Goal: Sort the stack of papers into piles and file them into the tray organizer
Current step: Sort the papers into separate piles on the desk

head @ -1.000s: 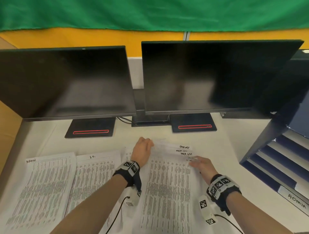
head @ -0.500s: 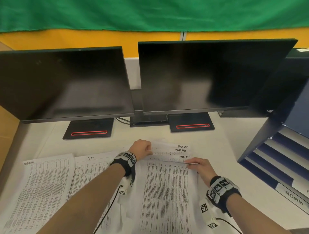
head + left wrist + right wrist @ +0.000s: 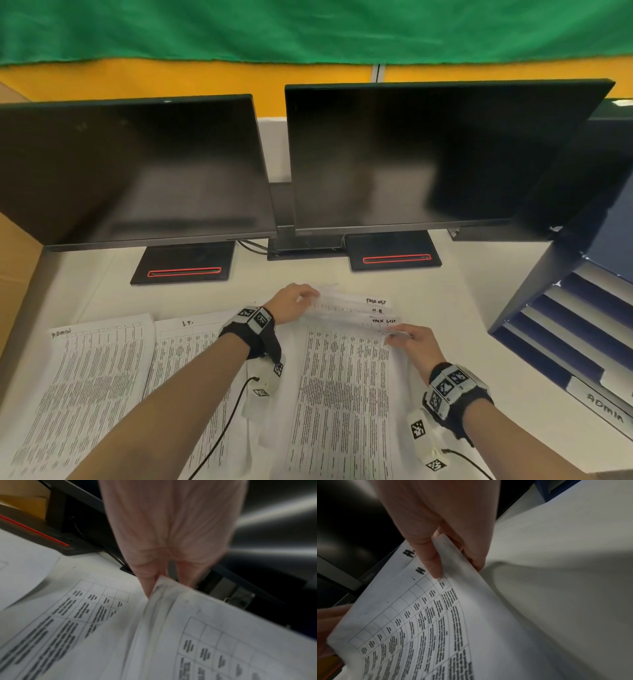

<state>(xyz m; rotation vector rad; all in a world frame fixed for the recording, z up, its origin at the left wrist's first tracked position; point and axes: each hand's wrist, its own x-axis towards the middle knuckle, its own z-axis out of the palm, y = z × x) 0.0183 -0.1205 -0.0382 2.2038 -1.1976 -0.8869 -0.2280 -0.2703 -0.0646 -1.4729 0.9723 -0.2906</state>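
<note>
A fanned stack of printed table sheets point(image 3: 342, 383) lies on the desk in front of me. Handwritten headings show on the exposed top edges of the lower sheets point(image 3: 376, 310). My left hand point(image 3: 306, 297) pinches the stack's far left corner; in the left wrist view its fingers point(image 3: 147, 580) hold several sheet edges point(image 3: 159, 588). My right hand point(image 3: 394, 337) pinches the far right corner of the top sheet point(image 3: 450, 563) between thumb point(image 3: 431, 561) and fingers, and that corner is raised. The dark blue tray organizer point(image 3: 534, 301) stands at the right, its lowest shelf labelled ADMIN point(image 3: 606, 407).
Two sorted piles lie at the left: one headed ADMIN point(image 3: 78, 394), one headed I.T. point(image 3: 185, 363). Two dark monitors point(image 3: 137, 168) point(image 3: 428, 154) on black bases point(image 3: 185, 262) stand behind the papers. A brown cardboard panel point(image 3: 17, 260) borders the desk's left side.
My right hand has lifted the top sheet's far right corner off the stack. My left hand stays at the far left corner. The upper sheets lie a little more fanned.
</note>
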